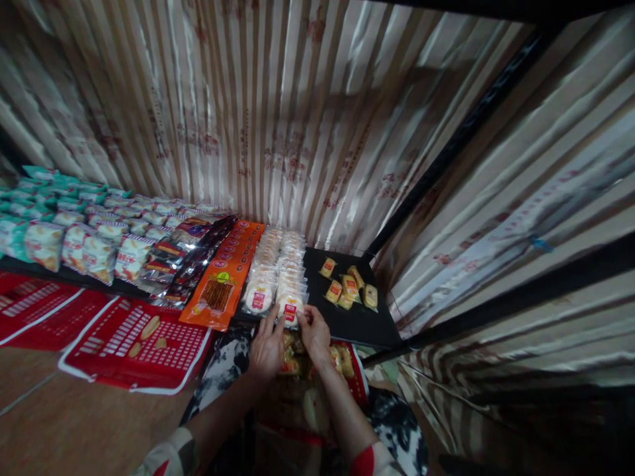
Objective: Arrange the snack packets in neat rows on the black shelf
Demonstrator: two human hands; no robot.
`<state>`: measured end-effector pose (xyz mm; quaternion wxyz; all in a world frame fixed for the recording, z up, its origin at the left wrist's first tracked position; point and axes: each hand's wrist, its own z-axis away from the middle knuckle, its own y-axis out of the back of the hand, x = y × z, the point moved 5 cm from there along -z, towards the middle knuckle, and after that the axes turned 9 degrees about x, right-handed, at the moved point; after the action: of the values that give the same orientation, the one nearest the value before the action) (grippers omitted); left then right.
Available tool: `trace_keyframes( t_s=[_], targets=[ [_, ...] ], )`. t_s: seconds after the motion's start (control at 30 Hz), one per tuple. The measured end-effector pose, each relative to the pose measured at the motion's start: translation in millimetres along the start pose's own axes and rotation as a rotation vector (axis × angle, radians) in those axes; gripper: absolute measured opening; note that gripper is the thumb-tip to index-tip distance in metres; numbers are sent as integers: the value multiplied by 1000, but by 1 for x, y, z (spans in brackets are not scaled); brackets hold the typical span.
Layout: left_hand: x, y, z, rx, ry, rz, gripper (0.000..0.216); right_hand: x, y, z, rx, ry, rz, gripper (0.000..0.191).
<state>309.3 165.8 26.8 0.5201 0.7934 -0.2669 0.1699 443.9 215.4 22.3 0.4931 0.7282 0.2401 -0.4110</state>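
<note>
Both your hands meet at the front edge of the black shelf [354, 320]. Your left hand [265, 350] and your right hand [313, 335] pinch the front clear snack packet [290, 308] between fingertips, one on each side of it. That packet heads the right-hand row of two rows of round rice-cracker packets [270, 268] running back along the shelf. Left of those rows lies an orange snack pack [225, 277]; right of them sit small yellow wrapped snacks [348, 287], scattered loose. Below the shelf edge, a red crate [133, 340] rests on the floor.
</note>
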Motion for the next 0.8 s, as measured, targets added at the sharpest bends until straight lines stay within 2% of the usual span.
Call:
trace_keyframes(
  t_s=[0.13,0.43,0.57,0.67,0.73,0.8],
  targets=[
    [-1,-13,-3,-69,-18,-69,50,-3,-3,-3,25,35,66,28],
    [-6,-27,-7,30,-39,-104,48,0,-13,-9,73,-31,-103,32],
    [-8,-24,-6,74,-66,-47,48,-2,-12,-6,81,-30,-109,35],
    [-11,-11,1,102,-82,24,43,3,-2,9,168,1,-139,38],
    [-14,-4,13,61,-63,63,37,11,6,26,185,30,-110,35],
    [-16,-5,32,-81,-27,65,34,22,11,47,114,81,-37,29]
  ],
)
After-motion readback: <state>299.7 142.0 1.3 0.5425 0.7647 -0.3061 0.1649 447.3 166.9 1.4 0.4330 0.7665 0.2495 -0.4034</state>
